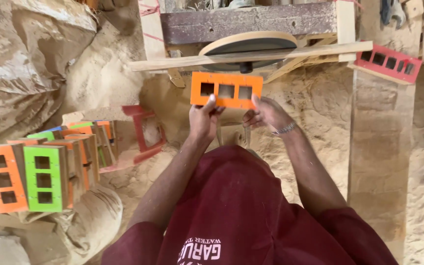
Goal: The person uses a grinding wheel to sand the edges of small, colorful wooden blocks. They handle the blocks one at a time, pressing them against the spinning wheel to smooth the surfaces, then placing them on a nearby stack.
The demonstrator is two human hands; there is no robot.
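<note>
Both of my hands hold up an orange rectangular panel point(226, 89) with three square cut-outs in a row. My left hand point(203, 118) grips its lower left edge with the thumb on the face. My right hand point(265, 113), with a bracelet at the wrist, grips the lower right edge. The panel sits just below a round sanding disc point(249, 45) mounted in a wooden frame point(251, 54). My dark red shirt fills the bottom of the view.
A stack of orange and green cut-out panels point(40, 172) leans at the left on sacks. A red panel point(388, 63) lies on a wooden plank at the upper right. Another red frame point(145, 132) lies in the sawdust that covers the floor.
</note>
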